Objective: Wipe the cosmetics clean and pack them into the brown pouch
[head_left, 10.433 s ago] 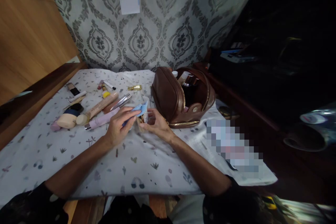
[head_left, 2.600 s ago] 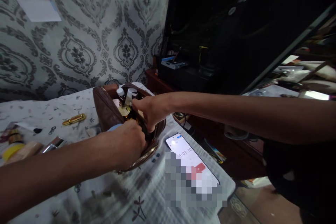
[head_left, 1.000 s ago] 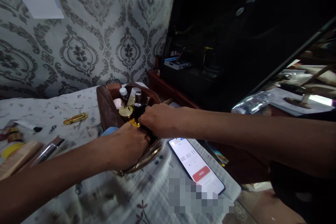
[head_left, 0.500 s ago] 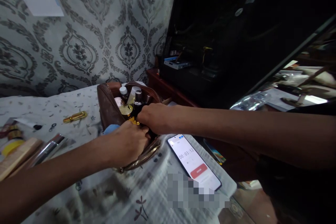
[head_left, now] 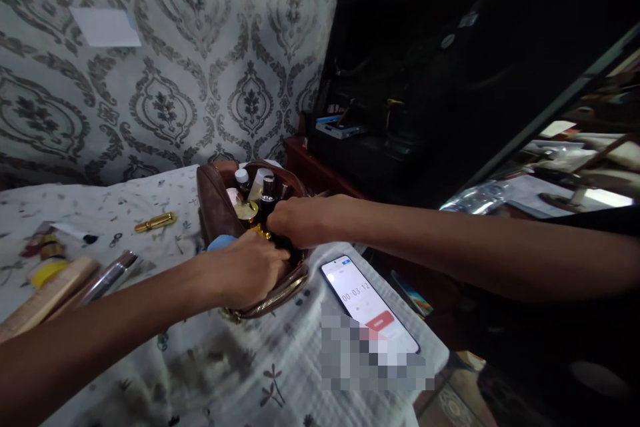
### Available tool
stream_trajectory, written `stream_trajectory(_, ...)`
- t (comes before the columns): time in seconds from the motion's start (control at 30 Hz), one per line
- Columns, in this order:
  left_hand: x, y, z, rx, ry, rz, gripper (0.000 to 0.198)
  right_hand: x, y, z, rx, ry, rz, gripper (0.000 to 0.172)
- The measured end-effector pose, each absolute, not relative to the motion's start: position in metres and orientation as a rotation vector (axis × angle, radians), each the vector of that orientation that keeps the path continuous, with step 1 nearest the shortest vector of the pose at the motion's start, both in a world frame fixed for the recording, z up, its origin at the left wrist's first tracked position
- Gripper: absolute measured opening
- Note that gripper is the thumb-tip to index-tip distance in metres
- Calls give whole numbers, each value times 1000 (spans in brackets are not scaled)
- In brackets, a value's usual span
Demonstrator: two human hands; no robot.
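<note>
A brown zippered bag stands open on the patterned cloth, packed with small toiletries. Both my hands reach into its mouth, close together. My left hand is curled over the near rim, its fingertips hidden inside. Just beyond, my right hand is closed like a fist, and what its fingers grip is hidden. Around them in the bag are a white-capped bottle, a dark bottle with a shiny cap, a pale tube and a round gold lid. Something blue shows beside my left hand.
A phone showing a timer lies right of the bag near the cloth's edge. To the left are a gold tube, a silver tube, a wooden piece and a yellow-banded item. A large black screen leans behind.
The view has shifted slightly, so the bag and the things on the left appear farther right. Both hands stay in the bag, with little visible movement.
</note>
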State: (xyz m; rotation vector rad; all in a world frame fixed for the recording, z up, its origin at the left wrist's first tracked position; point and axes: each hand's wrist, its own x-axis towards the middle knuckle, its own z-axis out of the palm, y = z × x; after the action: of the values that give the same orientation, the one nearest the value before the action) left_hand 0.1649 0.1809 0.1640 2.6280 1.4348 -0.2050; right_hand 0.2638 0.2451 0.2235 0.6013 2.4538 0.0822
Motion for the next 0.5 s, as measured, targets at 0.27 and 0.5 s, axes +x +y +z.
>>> stream_trajectory(0.27, 163, 187, 162, 2680, 1417, -268, 17, 264, 239, 222, 502, 2467, 156, 31)
stream_trajectory(0.5, 140, 159, 180, 2955, 1318, -60, 17, 276, 243, 215, 412, 2588, 196, 30)
